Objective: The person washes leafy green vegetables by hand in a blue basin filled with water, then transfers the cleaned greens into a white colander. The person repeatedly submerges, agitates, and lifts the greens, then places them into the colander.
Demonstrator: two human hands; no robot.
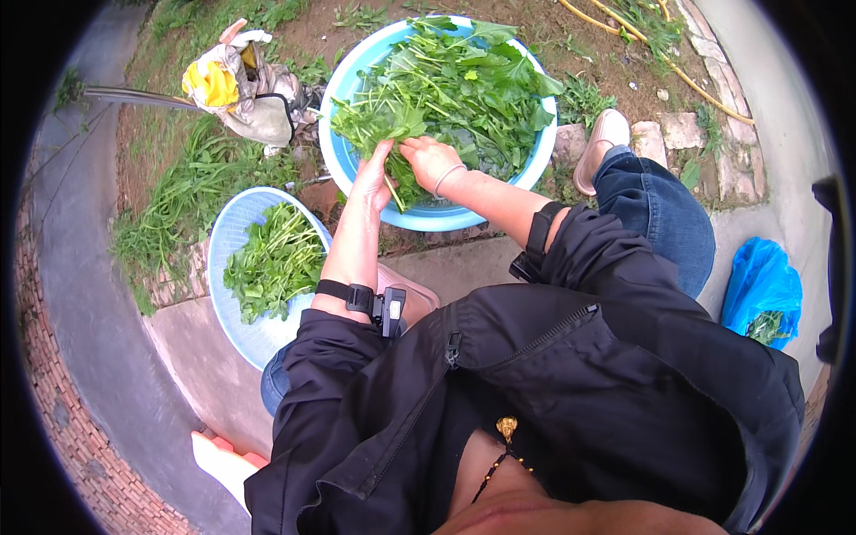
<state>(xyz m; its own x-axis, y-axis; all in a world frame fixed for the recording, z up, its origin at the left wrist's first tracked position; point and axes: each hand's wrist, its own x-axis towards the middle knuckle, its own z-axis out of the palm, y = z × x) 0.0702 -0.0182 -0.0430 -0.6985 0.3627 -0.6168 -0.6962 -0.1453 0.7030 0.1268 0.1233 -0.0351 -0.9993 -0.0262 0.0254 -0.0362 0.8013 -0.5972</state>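
A round blue plastic basin (438, 222) with a white rim holds water and a heap of leafy greens (468, 100). Over its near left side, my left hand (376, 175) grips a bunch of greens (374, 127), stems and leaves sticking out past the thumb. My right hand (428, 160) is close beside it, fingers bent against the same bunch; its fingertips are partly hidden among the leaves. To the left, a pale blue plastic colander basket (231, 328) stands tilted with more leafy greens (277, 261) inside.
A blue plastic bag (762, 287) with some greens lies at the right. Cloths and gloves (254, 93) hang by a metal pole (140, 97) at upper left. A yellow hose (695, 83) runs over the soil at upper right. Bricks (682, 130) edge the bed.
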